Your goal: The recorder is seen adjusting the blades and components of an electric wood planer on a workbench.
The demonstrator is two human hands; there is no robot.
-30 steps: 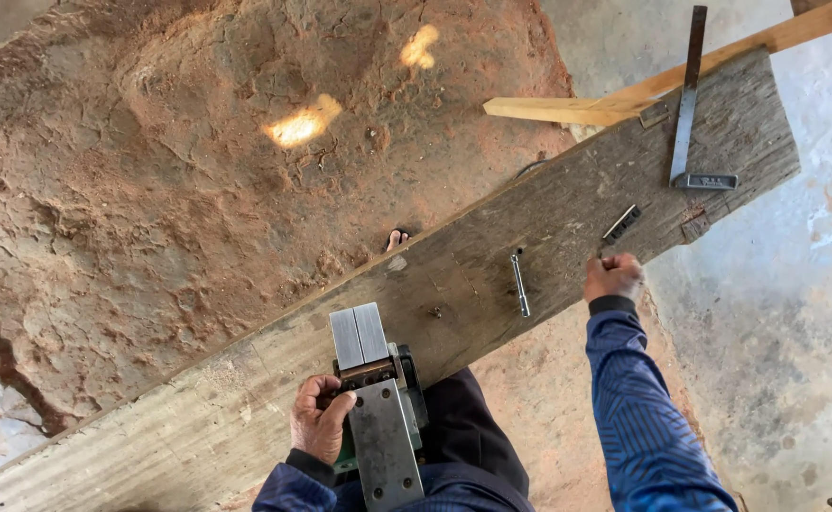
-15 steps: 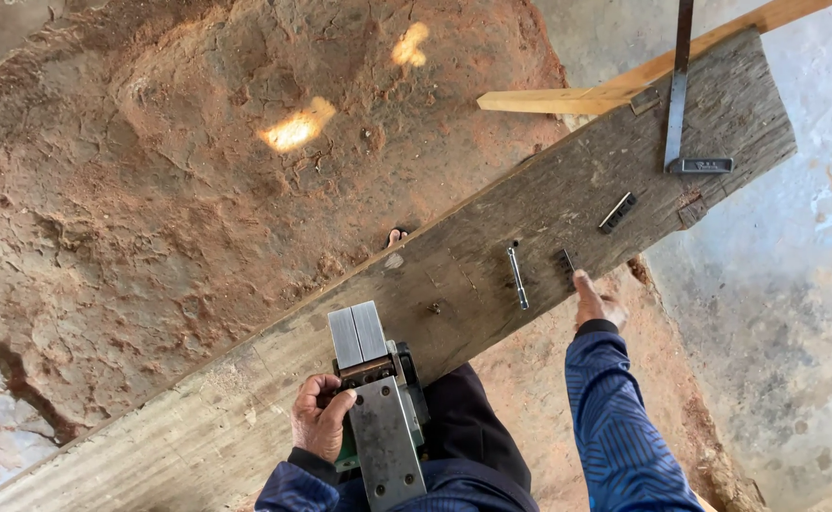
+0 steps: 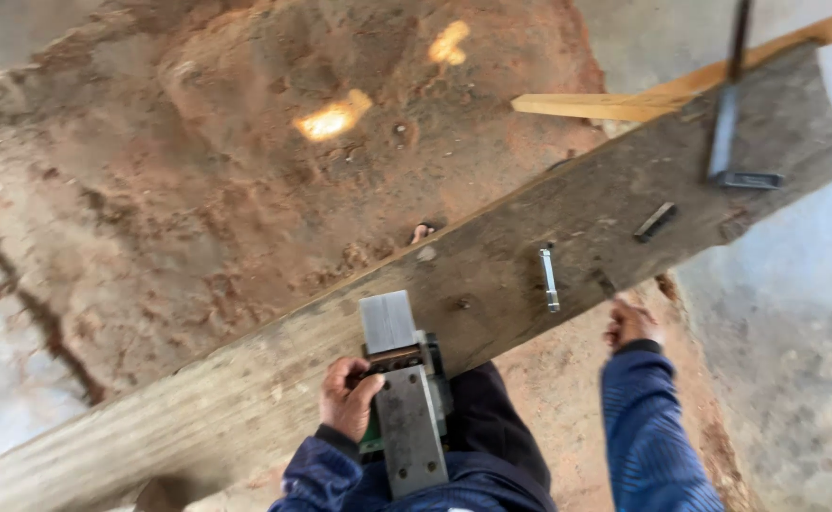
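Head view: the left hand (image 3: 348,398) has its fingers curled tight around the side of an electric planer (image 3: 405,398), held sole-up at the near edge of the weathered plank (image 3: 245,398). The planer's long axis runs away from the person, nose over the plank. The right hand (image 3: 630,324) is closed in a loose fist just beside the plank's edge, near a wrench (image 3: 550,279); whether it pinches anything cannot be told.

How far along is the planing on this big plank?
Barely begun, it seems. The plank looks grey and rough along all its visible length, with no fresh strip. In hand: the left hand grips the electric planer at the near edge; the right hand is at the edge near a small dark piece. Left: loose metal pieces lie on the plank.
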